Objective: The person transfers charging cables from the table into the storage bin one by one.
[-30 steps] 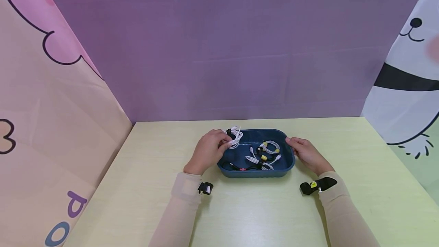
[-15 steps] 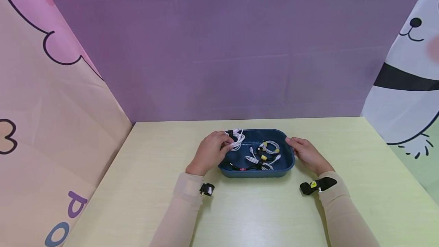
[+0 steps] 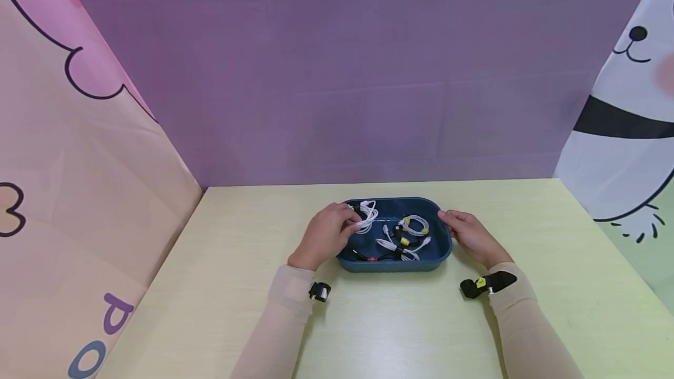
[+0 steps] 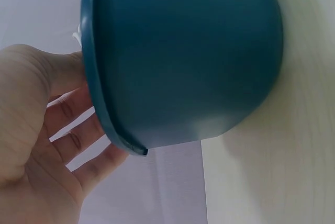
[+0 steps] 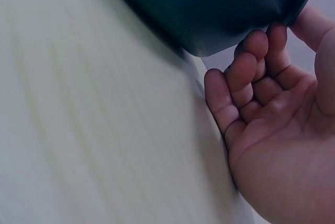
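A dark blue plastic bin stands on the table with several bundled cables in it. My left hand reaches over the bin's left end and pinches a coiled white cable with a black tie. In the left wrist view, the bin's wall hides the fingertips of that hand. At the other end, my right hand grips the rim between thumb and curled fingers, as the right wrist view shows with the hand beside the bin's wall.
Inside the bin lie a white cable ring with yellow ties, a white cable with a black tie, and a black cable with a red part. A purple cloth hangs behind the pale table.
My left hand has moved slightly right and down, bringing the coiled white cable from over the left rim further into the bin. The right hand keeps its grip on the rim.
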`<state>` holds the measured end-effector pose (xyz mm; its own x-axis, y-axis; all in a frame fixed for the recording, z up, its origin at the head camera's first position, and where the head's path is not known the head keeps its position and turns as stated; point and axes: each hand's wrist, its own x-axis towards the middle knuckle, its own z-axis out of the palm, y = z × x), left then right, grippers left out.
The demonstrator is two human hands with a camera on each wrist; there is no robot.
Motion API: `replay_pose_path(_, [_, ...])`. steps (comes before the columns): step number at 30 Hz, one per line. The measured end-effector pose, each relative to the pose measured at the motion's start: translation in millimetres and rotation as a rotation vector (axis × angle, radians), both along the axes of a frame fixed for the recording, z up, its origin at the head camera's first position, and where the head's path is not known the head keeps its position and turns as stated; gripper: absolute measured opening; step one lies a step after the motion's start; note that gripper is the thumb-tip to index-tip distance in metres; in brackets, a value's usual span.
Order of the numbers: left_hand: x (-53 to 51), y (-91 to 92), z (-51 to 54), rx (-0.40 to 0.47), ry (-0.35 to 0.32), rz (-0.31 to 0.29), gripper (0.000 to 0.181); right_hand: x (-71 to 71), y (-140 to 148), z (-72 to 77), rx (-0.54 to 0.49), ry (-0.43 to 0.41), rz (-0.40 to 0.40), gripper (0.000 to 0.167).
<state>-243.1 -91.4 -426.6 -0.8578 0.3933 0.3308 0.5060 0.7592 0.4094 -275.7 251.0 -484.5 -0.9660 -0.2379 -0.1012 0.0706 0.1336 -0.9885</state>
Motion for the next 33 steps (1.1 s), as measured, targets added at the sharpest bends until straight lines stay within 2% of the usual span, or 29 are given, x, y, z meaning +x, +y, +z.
replay_pose_path(10, [0.7, 3.2, -1.7, 0.002, -0.022, -0.018, 0.014, 0.6, -0.9, 0.1, 0.004, 0.014, 0.002, 0.033])
replay_pose_path(18, [0.3, 5.1, -3.6, -0.033, -0.016, -0.033, 0.014, 1.7, -1.6, 1.9, 0.010, 0.005, 0.002, 0.033])
replay_pose_path(33, [3.1, 9.1, -5.1, -0.083, -0.021, -0.024, 0.014, 3.2, -3.1, 4.3, 0.017, -0.011, 0.001, 0.033])
